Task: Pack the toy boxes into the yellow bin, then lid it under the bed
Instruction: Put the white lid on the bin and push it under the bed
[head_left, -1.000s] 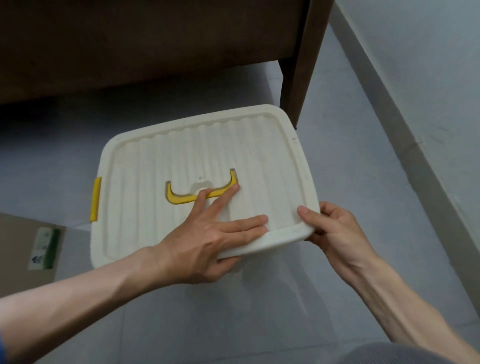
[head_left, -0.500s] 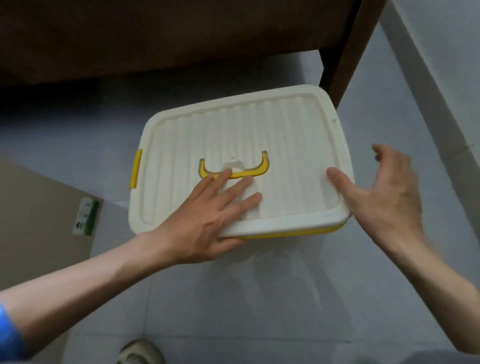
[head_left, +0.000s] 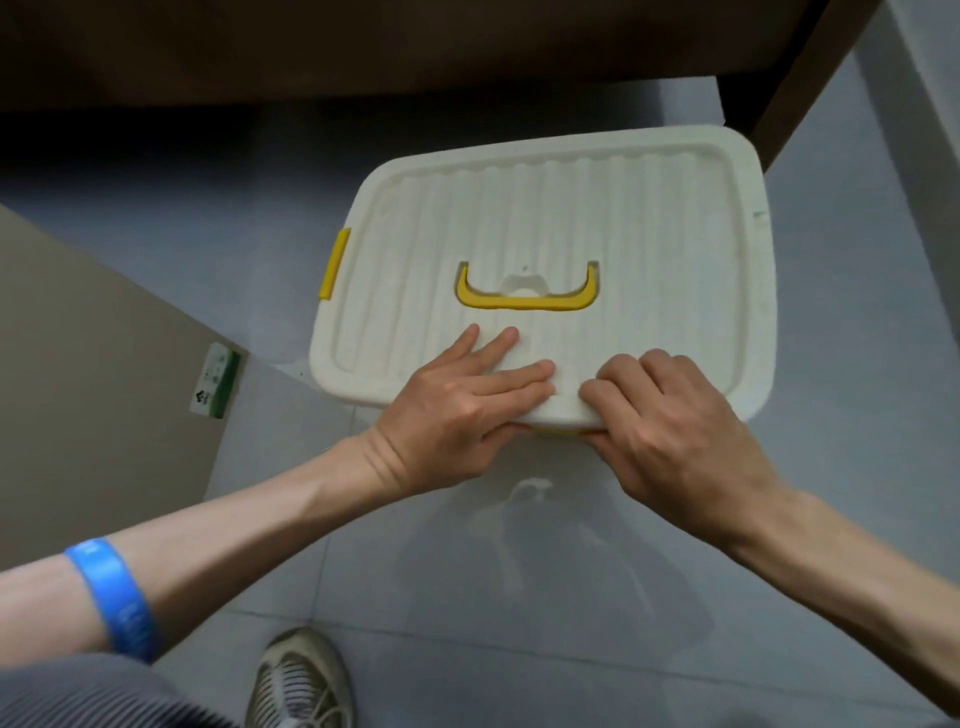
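At the left edge a cardboard box (head_left: 78, 364) is cut off. The cream lid (head_left: 561, 228) hides the yellow bin (head_left: 558, 430), centre-right, except a sliver. The left hand (head_left: 457, 410) lies flat, fingers straight, on its near edge; the right hand (head_left: 670, 421) curls over that rim, gripping it.

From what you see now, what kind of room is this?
Probably a bedroom, seen at floor level: a dark wooden bed frame with its leg stands over a grey tiled floor, and a lidded storage bin sits beside it.
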